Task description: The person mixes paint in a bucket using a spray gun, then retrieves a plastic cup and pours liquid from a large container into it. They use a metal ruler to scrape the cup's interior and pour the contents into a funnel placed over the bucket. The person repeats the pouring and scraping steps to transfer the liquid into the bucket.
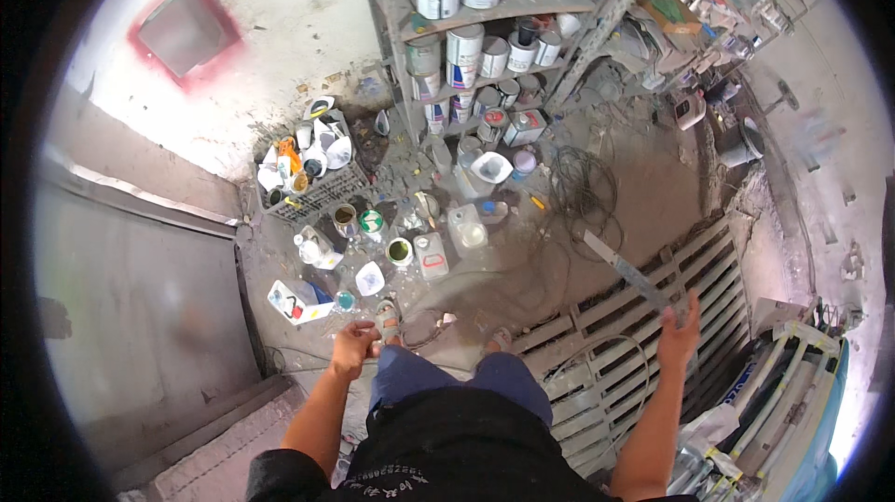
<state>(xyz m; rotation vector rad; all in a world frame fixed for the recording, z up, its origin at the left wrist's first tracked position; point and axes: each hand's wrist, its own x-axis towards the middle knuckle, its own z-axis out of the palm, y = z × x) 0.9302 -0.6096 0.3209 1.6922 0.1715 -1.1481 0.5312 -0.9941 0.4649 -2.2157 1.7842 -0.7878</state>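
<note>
My right hand (679, 332) grips one end of a long, flat, grey metal strip (625, 274), which points forward and left above the slatted pallet (550, 334). My left hand (356, 345) hangs beside my left leg, fingers loosely curled and apart, with nothing visible in it. Past it on the floor stand a white jug (300, 302), an open can of dark green paint (399, 253) and a grey canister with a red mark (432, 260). My sandalled feet (390, 320) are among them.
A shelf rack (499, 17) of paint cans stands ahead, a crate (298, 204) of used containers to its left. Coiled hoses (583, 185) lie on the dusty floor. A grey panel (140, 288) lines the left; wrapped long pieces (774, 390) lean at lower right.
</note>
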